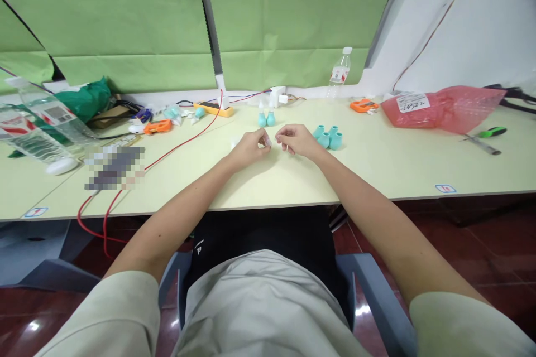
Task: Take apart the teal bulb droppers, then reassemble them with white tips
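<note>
Left hand point(250, 148) and right hand point(295, 139): fingertips pinched on small white pieces, just beside four teal rubber caps point(329, 137), pale-green tabletop point(377, 167).

Pale yellow-green table point(293, 178): teal rubber caps point(329, 138), water bottle point(340, 73), pink plastic bag point(444, 107), green-handled screwdriver point(486, 139), red cable point(167, 153).

I can see writing, but none of it reads clearly from here: a handwritten white label point(412, 103) on the pink plastic bag point(452, 107), a barcode label point(53, 114) on the clear plastic bottle lying at left point(39, 122), and small blue-edged stickers point(445, 188) on the pale table edge point(494, 192).
</note>
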The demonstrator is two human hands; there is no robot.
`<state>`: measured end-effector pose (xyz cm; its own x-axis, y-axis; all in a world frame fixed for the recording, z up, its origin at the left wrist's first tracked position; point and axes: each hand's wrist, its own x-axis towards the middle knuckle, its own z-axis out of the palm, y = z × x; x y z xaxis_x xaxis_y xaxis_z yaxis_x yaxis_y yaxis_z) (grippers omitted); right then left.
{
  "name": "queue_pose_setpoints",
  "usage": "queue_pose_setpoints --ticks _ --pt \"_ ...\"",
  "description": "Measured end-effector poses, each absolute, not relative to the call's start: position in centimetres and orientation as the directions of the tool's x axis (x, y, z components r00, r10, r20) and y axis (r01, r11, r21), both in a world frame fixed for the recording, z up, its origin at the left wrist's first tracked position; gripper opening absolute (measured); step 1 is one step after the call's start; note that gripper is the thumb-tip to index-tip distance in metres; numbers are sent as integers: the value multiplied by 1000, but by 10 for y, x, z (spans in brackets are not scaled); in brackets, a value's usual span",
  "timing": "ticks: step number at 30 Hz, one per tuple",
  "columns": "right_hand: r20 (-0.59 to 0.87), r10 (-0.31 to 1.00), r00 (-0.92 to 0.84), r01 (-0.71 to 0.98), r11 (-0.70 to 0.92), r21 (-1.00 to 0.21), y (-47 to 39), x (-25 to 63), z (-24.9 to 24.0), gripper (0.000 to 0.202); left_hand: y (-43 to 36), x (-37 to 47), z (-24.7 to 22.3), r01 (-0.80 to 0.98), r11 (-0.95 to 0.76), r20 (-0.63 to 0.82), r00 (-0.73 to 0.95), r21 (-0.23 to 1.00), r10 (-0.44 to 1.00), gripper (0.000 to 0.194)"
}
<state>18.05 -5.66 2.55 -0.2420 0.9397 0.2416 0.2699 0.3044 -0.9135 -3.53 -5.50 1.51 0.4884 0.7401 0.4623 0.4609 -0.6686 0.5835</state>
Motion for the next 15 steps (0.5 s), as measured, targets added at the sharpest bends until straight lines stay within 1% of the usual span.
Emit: queue_pose_setpoints --ticks 2,4,6,7,9,11,15 --pt "193 941 -280 393 295 -871 -56 183 23 8 -58 -36 16 487 -675 419 538 554 732 11" --pt "169 935 -311 499 313 -808 -56 186 21 10 -62 -36 18 525 -671 366 573 523 733 20" --pt "157 929 -335 577 334 -745 -56 188 20 12 -67 -35 21 553 -674 326 601 489 730 26" --pt "149 926 -346 605 342 -719 -56 189 20 13 -69 -34 22 562 -681 313 615 470 723 26" --pt "142 920 -365 634 357 -686 -56 190 19 14 -72 -33 24 566 -699 302 639 437 707 24" --pt "145 915 -376 643 371 -670 -56 191 19 15 -74 -32 25 568 -700 293 646 432 705 26" --pt "144 915 -377 650 373 -662 -55 190 18 16 -72 -34 27 578 -669 228 652 467 723 43"
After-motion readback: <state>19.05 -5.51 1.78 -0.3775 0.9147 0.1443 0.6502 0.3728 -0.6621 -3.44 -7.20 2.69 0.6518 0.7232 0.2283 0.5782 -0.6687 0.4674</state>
